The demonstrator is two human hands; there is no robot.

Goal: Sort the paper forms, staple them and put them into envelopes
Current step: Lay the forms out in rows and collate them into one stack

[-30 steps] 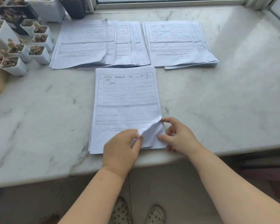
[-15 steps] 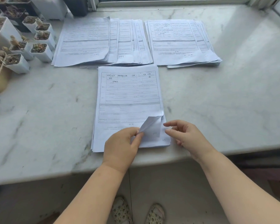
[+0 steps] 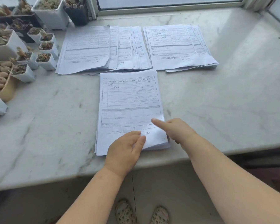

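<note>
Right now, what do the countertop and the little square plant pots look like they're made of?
Countertop: likely polished marble or a marble-look stone, white with grey veins and a soft sheen. Small square pots: probably thin matte white plastic, with plain, uniform walls, though glazed ceramic can't be ruled out.

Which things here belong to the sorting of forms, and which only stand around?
For the job:
near stack of forms, under the left hand and right hand
far left pile
far right pile

Standing around:
small plant pots
dark pot
</note>
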